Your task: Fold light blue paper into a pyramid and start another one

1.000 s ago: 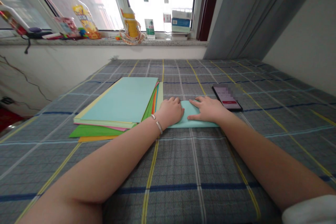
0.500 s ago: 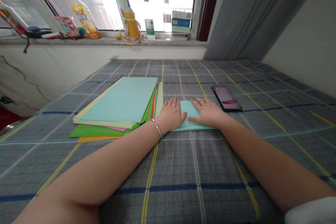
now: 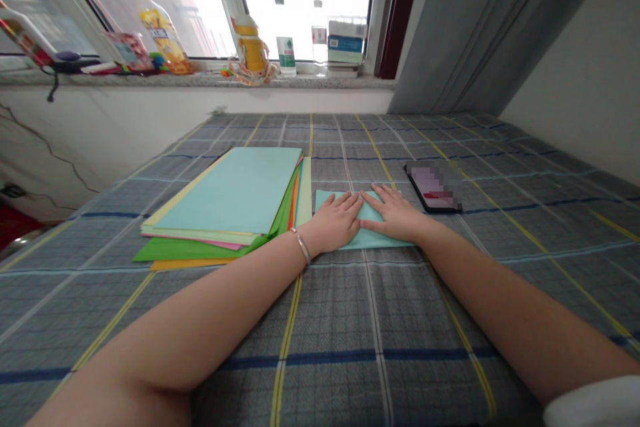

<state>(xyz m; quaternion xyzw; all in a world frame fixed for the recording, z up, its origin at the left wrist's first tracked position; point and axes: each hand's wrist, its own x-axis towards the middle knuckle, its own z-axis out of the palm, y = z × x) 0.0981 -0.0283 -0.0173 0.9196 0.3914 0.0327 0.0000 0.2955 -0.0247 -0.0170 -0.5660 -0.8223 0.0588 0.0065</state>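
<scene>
Now, from my remote post I see L hand palm-down on lt-blue sheet, fingers extended, slightly apart; R hand also flat on it, fingers spread wide. Fingertips meet or nearly so, can't tell which. Sheet lies just R of multicol. paper stack, on plaid cloth. Silver bracelet, L wrist, near stack's R corner. Phone: farther R of stack, past sheet. Yellow bottle: behind stack, on windowsill.

Counted from where I stand: hands, 2 (left hand, right hand); separate pale blue paper, 1 piece; coloured-paper stack, 1, sheets uncountable; phone, 1; bracelet, 1; yellow cup, 1.
</scene>
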